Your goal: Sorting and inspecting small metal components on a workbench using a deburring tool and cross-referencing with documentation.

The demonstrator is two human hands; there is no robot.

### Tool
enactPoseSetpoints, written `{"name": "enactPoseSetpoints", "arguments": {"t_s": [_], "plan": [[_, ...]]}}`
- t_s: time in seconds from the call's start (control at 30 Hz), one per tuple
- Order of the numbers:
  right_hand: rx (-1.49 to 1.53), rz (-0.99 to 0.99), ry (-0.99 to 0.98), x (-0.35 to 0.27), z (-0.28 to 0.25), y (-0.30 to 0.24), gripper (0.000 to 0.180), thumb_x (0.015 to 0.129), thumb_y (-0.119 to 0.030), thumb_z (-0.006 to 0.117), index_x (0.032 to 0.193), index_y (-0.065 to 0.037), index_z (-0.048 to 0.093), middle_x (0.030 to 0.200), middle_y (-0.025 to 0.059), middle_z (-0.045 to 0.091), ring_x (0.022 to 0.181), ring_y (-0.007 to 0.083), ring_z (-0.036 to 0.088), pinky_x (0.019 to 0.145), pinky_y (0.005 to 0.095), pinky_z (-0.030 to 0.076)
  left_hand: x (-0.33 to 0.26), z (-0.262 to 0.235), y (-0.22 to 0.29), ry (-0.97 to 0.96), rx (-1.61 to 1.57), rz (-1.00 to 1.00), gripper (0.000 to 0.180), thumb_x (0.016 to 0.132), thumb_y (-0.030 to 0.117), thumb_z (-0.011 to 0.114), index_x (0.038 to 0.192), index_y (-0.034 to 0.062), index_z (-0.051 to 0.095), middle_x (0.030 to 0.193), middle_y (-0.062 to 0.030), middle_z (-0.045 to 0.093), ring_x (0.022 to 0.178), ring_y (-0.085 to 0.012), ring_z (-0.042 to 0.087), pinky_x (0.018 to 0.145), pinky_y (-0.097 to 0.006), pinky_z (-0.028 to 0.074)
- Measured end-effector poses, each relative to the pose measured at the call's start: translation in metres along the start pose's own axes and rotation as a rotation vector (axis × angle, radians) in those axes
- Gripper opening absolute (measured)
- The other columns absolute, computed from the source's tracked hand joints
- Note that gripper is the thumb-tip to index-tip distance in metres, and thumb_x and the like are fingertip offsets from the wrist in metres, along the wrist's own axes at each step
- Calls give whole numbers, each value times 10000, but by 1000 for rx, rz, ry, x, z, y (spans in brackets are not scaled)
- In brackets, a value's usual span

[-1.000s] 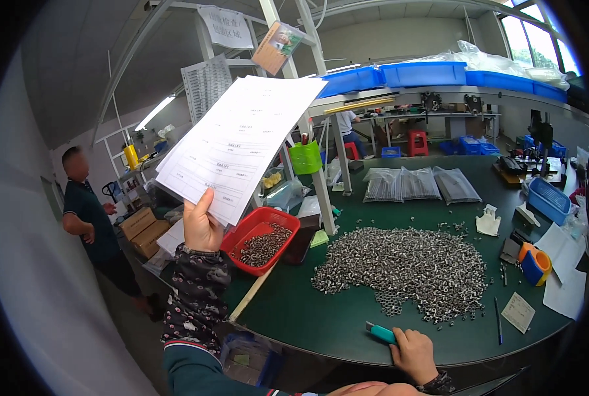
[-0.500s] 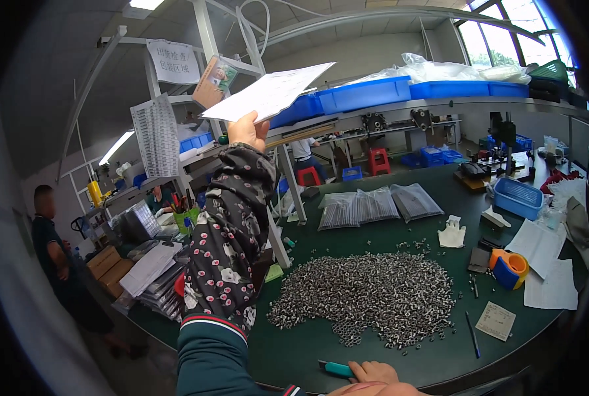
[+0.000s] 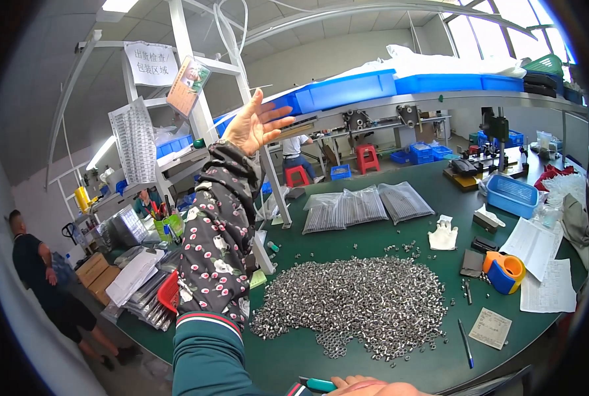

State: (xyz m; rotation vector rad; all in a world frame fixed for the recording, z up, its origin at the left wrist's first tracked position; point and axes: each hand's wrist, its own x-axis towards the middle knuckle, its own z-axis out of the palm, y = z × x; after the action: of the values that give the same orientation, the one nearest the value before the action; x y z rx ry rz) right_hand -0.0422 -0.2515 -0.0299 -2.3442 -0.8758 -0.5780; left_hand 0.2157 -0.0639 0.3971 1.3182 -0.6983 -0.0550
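My left hand (image 3: pixel 256 124) is raised high in front of a white shelf post (image 3: pixel 195 99), palm open, fingers spread, holding nothing. Its flowered sleeve (image 3: pixel 218 231) runs down to the lower edge. My right hand (image 3: pixel 367 385) shows only partly at the bottom edge, by the front of the green table (image 3: pixel 373 237). A teal-handled tool (image 3: pixel 321 384) sticks out from under its fingers. Just beyond lies a wide pile of small metal parts (image 3: pixel 360 303).
Clear bags of parts (image 3: pixel 367 208), a white glove (image 3: pixel 443 235), a blue basket (image 3: pixel 512 195), an orange and blue tape holder (image 3: pixel 503 270), papers (image 3: pixel 538 247) and a pen (image 3: pixel 465 343) lie on the table. A red tray (image 3: pixel 169 290) sits left. A person (image 3: pixel 44 277) stands far left.
My left hand lifted a sheet of paper up toward the shelf and no longer holds it; the hand is now open. The view has tilted and shifted.
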Motion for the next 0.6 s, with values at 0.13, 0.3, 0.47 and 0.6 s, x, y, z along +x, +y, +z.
{"name": "enactPoseSetpoints", "arguments": {"t_s": [0.13, 0.3, 0.47, 0.6], "plan": [[39, 36, -68, 2, -2, -1, 282, 703, -158, 525, 956, -35, 527, 687, 103, 495, 601, 255, 525, 506, 362, 426, 3, -5, -11, 196, 168, 155, 413, 806, 347, 556, 1024, 2, 496, 972, -120, 585, 761, -141, 613, 504, -200, 518], [93, 76, -122, 6, -3, 3, 299, 705, -169, 533, 968, -29, 523, 698, 123, 503, 628, 285, 537, 534, 379, 441, 28, -5, -21, 449, 134, 172, 338, 820, 328, 551, 962, 24, 515, 859, -80, 617, 660, -106, 609, 463, -161, 475], [111, 82, -80, 6, -5, 0, 317, 697, -145, 536, 992, -32, 517, 714, 131, 505, 639, 294, 536, 529, 381, 439, 25, 0, -27, 464, 215, 163, 408, 822, 421, 505, 935, 30, 522, 830, -70, 611, 639, -99, 596, 475, -159, 462], [134, 59, -45, 6, -19, -10, 349, 683, -126, 545, 1015, -24, 503, 736, 143, 502, 658, 304, 532, 542, 387, 438, -6, -1, -29, 374, 343, 50, 497, 841, 484, 423, 976, 10, 487, 835, -89, 601, 632, -121, 585, 493, -197, 447]]}}
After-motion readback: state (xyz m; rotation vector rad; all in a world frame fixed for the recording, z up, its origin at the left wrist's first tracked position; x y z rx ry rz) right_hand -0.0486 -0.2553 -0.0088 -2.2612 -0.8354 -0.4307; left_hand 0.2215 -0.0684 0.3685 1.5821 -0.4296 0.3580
